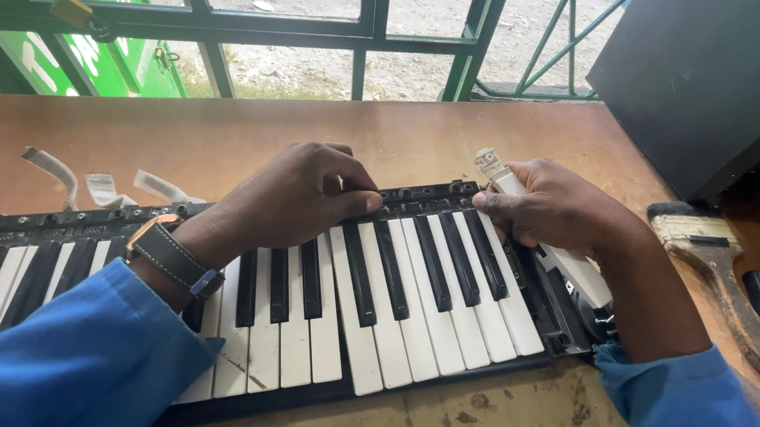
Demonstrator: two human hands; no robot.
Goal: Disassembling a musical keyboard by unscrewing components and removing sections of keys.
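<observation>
Nearest the camera, two blue sleeves [87, 357] come in from the 7 and 5 o'clock corners. Between them lies the keyboard [292, 318], a bare bed of white and black keys out of its case, on a worn wooden table [246, 136]. Its long axis runs from about 8 o'clock to 2 o'clock, the right end slightly farther away, and the keys point their front ends toward 6 o'clock.

The left hand [296, 196], with a brown-strapped watch [173, 255] on the wrist, lies palm down across the middle of the keys. Its fingers are curled and bunched, the tips pressing on the back ends of the black keys near the dark rear rail; it grips nothing that can be seen.

The right hand [557, 208] sits at the keyboard's right end. Its fingers are closed around a loose white key [531, 226], held lengthwise, the notched end sticking out past the fingers toward 11 o'clock and the other end running down toward 5 o'clock.

At 3 o'clock a paintbrush [717, 266] lies on the table, bristles away. Farther off at 9 o'clock pale ribbon cables [102, 187] curl up behind the rail. Beyond the table stands a green window grille [367, 36], and at 1 o'clock a black box [719, 80].
</observation>
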